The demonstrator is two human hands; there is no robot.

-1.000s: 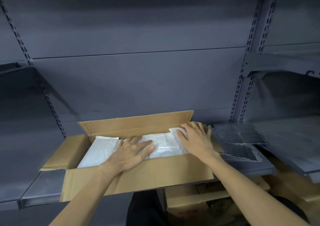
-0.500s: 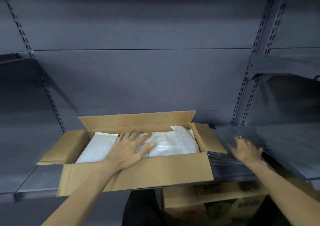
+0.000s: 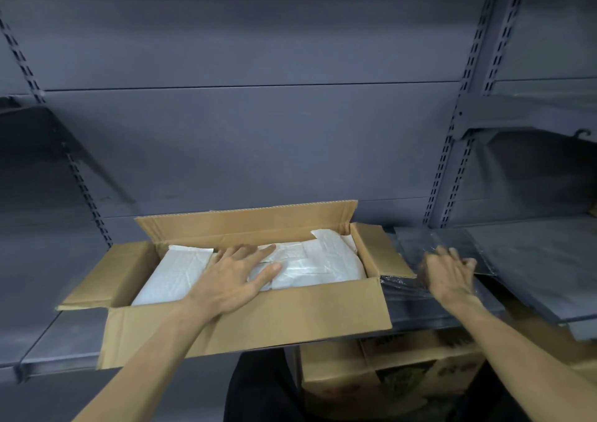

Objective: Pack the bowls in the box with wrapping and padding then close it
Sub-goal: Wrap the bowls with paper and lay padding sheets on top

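An open cardboard box (image 3: pixel 290 318) lies on the grey shelf (image 3: pixel 61 341) with all its flaps spread out. Inside are white wrapped bundles (image 3: pixel 326 260), with a flat white padded piece (image 3: pixel 172 270) at the left end; no bare bowl shows. My left hand (image 3: pixel 235 276) rests flat, fingers apart, on the wrapping in the middle of the box. My right hand (image 3: pixel 449 273) is outside the box to its right, fingers curled on a stack of clear plastic sheets (image 3: pixel 420 240). That hand is blurred.
A loose grey shelf panel (image 3: pixel 536 260) lies tilted at the right, beside the plastic sheets. Another cardboard box (image 3: pixel 371 370) stands below the shelf, near my legs. Slotted uprights and a grey back wall close off the rear.
My right hand left the wrapping at the box's right end and moved right onto the plastic sheets, where its fingers have curled. My left hand stayed on the wrapping.
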